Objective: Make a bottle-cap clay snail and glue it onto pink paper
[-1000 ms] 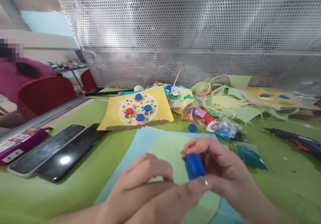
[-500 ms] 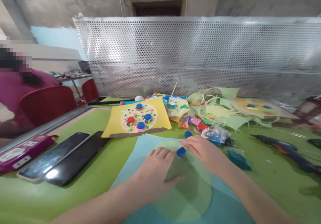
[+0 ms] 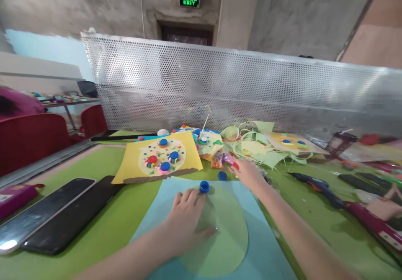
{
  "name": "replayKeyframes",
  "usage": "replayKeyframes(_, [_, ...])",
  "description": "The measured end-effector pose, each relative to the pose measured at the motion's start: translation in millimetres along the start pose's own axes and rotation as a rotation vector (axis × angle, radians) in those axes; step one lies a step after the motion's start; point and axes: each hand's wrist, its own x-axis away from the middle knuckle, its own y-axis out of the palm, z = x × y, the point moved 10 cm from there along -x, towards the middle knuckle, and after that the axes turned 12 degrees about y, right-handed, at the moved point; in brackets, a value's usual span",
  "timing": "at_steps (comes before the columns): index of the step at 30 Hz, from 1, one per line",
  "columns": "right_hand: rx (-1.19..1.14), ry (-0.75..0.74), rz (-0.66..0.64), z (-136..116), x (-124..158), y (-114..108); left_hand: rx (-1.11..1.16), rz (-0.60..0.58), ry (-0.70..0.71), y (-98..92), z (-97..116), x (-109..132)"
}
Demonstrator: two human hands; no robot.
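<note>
My left hand (image 3: 188,217) lies palm down on a pale green paper circle (image 3: 230,238), which rests on a light blue sheet (image 3: 153,206). Its fingers are spread, and the fingertips touch or nearly touch a blue bottle cap (image 3: 204,186) standing at the circle's upper edge. Past the sheet, my right hand (image 3: 249,174) reaches over small bags of coloured clay (image 3: 220,160). Its fingers are stretched out by a red bit of the pile; the fingertips are slightly blurred, and no firm hold shows. Another blue cap (image 3: 222,175) lies on the green table between the two hands.
A decorated yellow card (image 3: 130,163) with caps stands behind the sheet. Pale green paper scraps (image 3: 257,146) are heaped beyond the bags. Two phones (image 3: 73,217) lie at left, a glue gun (image 3: 317,186) at right. A perforated metal screen (image 3: 141,79) closes the back.
My right hand has moved from the circle's edge out to the clay bags. The cap by my left hand has turned from its side to hollow side up. The view has shifted right and up.
</note>
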Motion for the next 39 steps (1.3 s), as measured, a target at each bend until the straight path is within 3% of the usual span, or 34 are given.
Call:
replayKeyframes(7, [0.128, 0.164, 0.012, -4, -61, 17, 0.056, 0.045, -0.002, -3.8, -10, 0])
replayKeyframes(13, [0.003, 0.172, 0.052, -5, -66, 8, 0.049, 0.086, 0.01, -5.3, -12, 1])
replayKeyframes(19, [-0.133, 0.144, 0.135, 8, -48, -43, 0.106, 0.177, -0.029, -21.1, -19, -1])
replayKeyframes(22, [-0.198, 0.142, 0.126, 13, -27, -57, 0.175, 0.243, -0.061, -32.1, -26, 0])
replayKeyframes(27, [-0.382, 0.026, 0.006, -14, 17, -50, 0.286, 0.352, -0.048, -44.4, -26, 3])
replayKeyframes(33, [-0.754, -0.217, -0.259, -71, 52, -27, 0.49, 0.306, 0.075, -37.2, -13, -4])
replayKeyframes(39, [-0.936, -0.296, -0.285, -69, 59, -21, 0.636, 0.256, 0.163, -24.2, 0, -5])
